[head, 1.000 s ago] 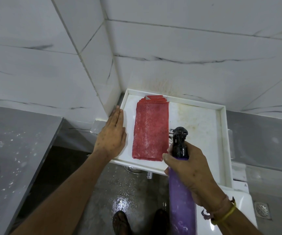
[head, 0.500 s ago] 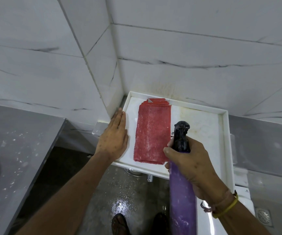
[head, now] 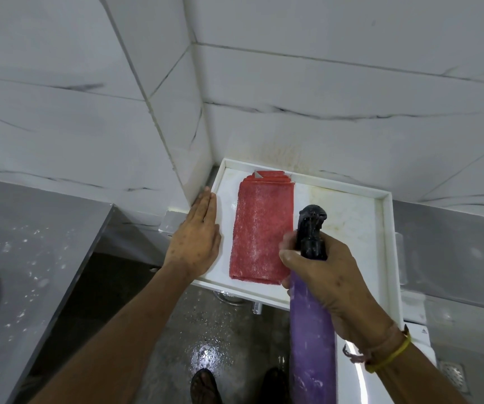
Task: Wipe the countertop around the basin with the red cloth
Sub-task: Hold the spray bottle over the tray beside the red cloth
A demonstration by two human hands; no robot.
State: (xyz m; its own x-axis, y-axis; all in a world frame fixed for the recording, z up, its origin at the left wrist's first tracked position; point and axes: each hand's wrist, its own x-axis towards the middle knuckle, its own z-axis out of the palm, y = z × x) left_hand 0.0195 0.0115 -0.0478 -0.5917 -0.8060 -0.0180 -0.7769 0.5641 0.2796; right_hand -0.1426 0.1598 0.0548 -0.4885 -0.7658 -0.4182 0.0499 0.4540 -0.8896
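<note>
Spray bottle in hand, red cloth lying on the white tray.

The right hand (head: 326, 275) has its grip clamped around the purple spray bottle (head: 312, 325). The left hand (head: 195, 237) lies flat and open on the white tray (head: 380, 243) edge. Beyond, the folded red cloth (head: 261, 228) lies untouched between both hands.

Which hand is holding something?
The right hand, wrapped round the purple spray bottle. The left hand lies flat and empty on the tray's edge.

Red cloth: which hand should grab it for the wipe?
Left. The left hand lies flat and empty on the white tray beside the red cloth; the right hand is gripping the purple spray bottle.
</note>
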